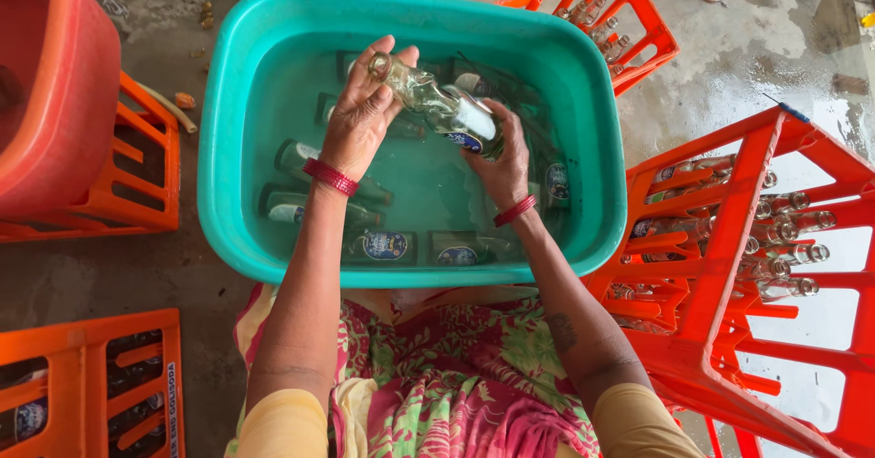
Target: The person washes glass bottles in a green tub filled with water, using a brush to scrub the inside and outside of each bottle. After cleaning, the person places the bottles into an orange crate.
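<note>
Orange crates (100,380) stand at nine and seven o'clock of a teal tub (228,148) filled with water and sunken bottles. Above it, the left hand (360,116) grips the neck end of a clear glass bottle (433,102), held tilted over the tub's centre; the right hand (501,162) clasps its labelled base. At three o'clock, a tipped orange crate (756,267) holds more bottles (784,239).
</note>
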The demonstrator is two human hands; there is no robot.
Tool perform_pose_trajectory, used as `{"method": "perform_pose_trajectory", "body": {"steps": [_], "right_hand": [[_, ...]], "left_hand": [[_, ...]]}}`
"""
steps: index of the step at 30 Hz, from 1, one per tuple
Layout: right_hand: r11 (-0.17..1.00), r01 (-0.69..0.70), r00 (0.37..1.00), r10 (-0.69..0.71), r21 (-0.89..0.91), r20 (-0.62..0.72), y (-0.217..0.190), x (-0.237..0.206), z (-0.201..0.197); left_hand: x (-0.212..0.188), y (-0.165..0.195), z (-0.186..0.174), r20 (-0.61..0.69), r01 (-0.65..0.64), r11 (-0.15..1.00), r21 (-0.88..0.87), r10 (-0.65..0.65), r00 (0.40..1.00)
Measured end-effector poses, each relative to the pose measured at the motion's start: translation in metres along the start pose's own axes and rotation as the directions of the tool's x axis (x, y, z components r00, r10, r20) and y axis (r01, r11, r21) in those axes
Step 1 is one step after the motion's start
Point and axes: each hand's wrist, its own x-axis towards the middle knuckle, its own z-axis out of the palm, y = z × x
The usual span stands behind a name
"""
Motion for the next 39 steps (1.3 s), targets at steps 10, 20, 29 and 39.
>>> {"method": "perform_pose_trajectory", "body": {"steps": [10, 20, 29, 39], "right_hand": [[0.931, 0.125, 0.977, -0.176, -0.344, -0.123, -0.041, 0.008, -0.012], [0.943, 0.149, 0.986, -0.163, -0.299, -0.022, -0.041, 0.008, -0.01], [0.959, 0.135, 0.991, -0.132, -0.247, 0.031, -0.027, 0.01, -0.001], [0.978, -0.133, 0.987, 0.115, 0.159, 0.116, -0.006, 0.006, 0.061]], "left_hand": [[-0.001, -0.014, -0.005, -0.174, 0.163, 0.968, 0.188, -0.131, 0.976], [-0.004, -0.003, 0.003, -0.156, 0.062, 0.992, 0.113, -0.044, 0.987], [-0.005, -0.002, 0.003, -0.118, 0.003, 0.991, 0.131, 0.013, 0.993], [-0.012, -0.017, -0.016, -0.042, 0.06, 0.954, 0.295, -0.05, 0.998]]}}
